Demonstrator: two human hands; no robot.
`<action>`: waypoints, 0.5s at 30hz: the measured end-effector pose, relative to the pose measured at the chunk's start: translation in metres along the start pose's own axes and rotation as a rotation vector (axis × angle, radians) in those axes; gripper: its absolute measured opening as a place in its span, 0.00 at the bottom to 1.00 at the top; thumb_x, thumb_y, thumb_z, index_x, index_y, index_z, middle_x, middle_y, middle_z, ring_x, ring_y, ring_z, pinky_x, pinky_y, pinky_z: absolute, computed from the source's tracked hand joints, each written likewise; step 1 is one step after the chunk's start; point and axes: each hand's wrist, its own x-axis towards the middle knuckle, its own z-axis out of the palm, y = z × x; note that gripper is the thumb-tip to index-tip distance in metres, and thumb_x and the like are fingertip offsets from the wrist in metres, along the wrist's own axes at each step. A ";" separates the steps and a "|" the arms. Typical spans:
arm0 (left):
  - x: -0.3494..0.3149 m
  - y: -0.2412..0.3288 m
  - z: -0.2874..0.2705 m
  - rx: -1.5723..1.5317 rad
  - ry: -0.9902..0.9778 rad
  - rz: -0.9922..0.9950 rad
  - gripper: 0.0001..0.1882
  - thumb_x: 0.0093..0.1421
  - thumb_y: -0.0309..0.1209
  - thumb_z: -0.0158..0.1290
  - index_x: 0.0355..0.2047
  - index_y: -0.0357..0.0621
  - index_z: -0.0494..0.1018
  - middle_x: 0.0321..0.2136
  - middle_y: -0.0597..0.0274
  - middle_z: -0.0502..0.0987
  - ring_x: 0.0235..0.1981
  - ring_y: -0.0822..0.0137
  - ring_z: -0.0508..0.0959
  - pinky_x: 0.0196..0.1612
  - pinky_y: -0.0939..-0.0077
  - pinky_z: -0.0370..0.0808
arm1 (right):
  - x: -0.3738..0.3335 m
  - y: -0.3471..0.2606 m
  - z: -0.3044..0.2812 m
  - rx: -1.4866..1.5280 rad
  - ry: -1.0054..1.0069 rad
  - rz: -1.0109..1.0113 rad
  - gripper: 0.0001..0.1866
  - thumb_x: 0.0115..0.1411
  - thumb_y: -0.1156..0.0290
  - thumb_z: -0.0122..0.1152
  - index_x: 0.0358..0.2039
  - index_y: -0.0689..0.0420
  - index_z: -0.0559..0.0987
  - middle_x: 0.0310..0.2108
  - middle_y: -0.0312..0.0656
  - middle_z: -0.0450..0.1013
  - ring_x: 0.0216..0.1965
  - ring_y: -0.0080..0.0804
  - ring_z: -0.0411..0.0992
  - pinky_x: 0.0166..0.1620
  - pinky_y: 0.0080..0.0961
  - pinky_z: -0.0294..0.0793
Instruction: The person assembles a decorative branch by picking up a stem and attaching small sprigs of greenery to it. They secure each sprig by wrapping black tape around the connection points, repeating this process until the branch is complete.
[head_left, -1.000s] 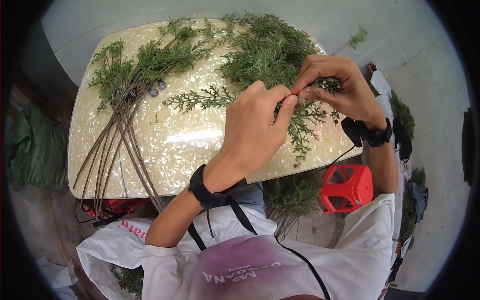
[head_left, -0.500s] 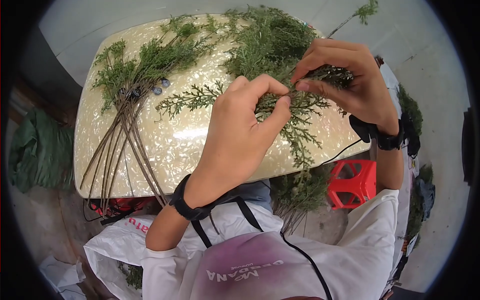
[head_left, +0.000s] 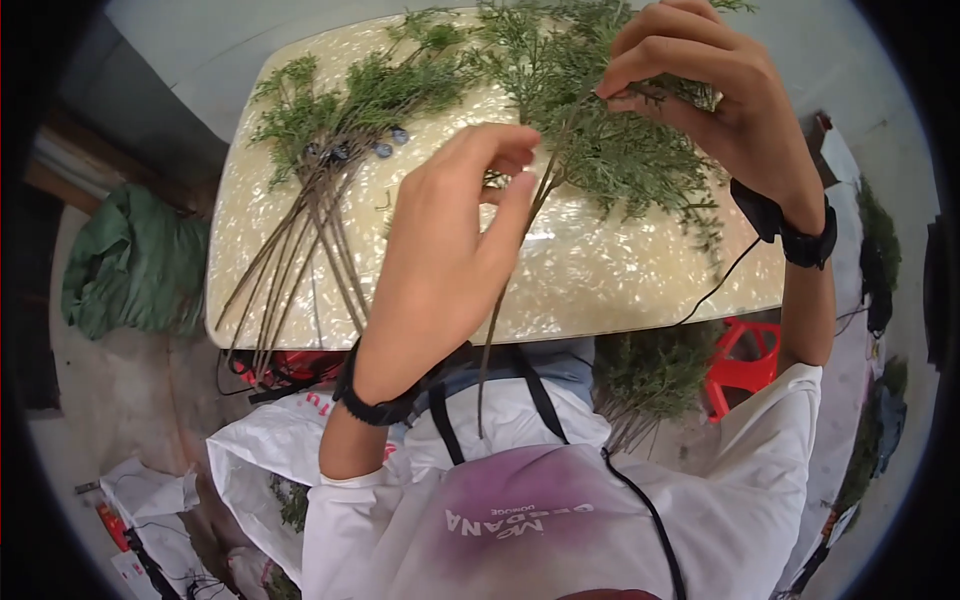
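A long green-leaved cypress-like branch (head_left: 555, 170) stands nearly upright in front of me, its thin brown stem running down past the table edge to my lap. My right hand (head_left: 690, 90) pinches it high up among the leaves, thumb against fingers. Close by on the left, my left hand (head_left: 440, 230) is half curled, with a gap between thumb and forefinger. Its fingertips are beside the stem, and a bit of green shows within the curl. Leafy sprigs (head_left: 640, 165) spread behind and below my right hand; where the held branch ends among them is hard to tell.
A bundle of stemmed sprigs (head_left: 330, 160) with dark round balls lies on the left of the pearly table (head_left: 600, 300). Below stand more greenery (head_left: 655, 375) and a red stool (head_left: 745, 365). A green sack (head_left: 130, 260) sits left; a white bag (head_left: 255, 450) is near my lap.
My right hand has risen away from the left, still pinching the branch. My left thumb and fingers have parted from their pinch. The long stem now shows between the hands; the view has shifted.
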 end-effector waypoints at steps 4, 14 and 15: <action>0.008 -0.013 0.008 0.212 -0.015 0.121 0.14 0.66 0.29 0.50 0.49 0.35 0.72 0.37 0.60 0.78 0.40 0.72 0.76 0.45 0.81 0.70 | 0.006 0.008 0.017 0.097 0.077 -0.021 0.08 0.57 0.68 0.64 0.38 0.51 0.83 0.34 0.39 0.76 0.39 0.28 0.72 0.51 0.31 0.62; 0.002 -0.016 -0.007 -0.615 0.151 -0.281 0.06 0.61 0.26 0.56 0.37 0.37 0.73 0.32 0.65 0.75 0.29 0.76 0.75 0.33 0.83 0.72 | -0.023 0.024 0.055 0.299 0.617 -0.087 0.12 0.59 0.70 0.63 0.43 0.54 0.78 0.36 0.36 0.74 0.37 0.27 0.72 0.45 0.31 0.68; -0.002 -0.015 -0.010 -0.617 0.139 -0.276 0.06 0.61 0.26 0.56 0.37 0.37 0.73 0.32 0.65 0.75 0.29 0.76 0.75 0.33 0.83 0.72 | -0.046 0.031 0.058 0.199 0.580 0.090 0.11 0.57 0.71 0.65 0.41 0.56 0.79 0.34 0.37 0.74 0.34 0.28 0.72 0.40 0.28 0.69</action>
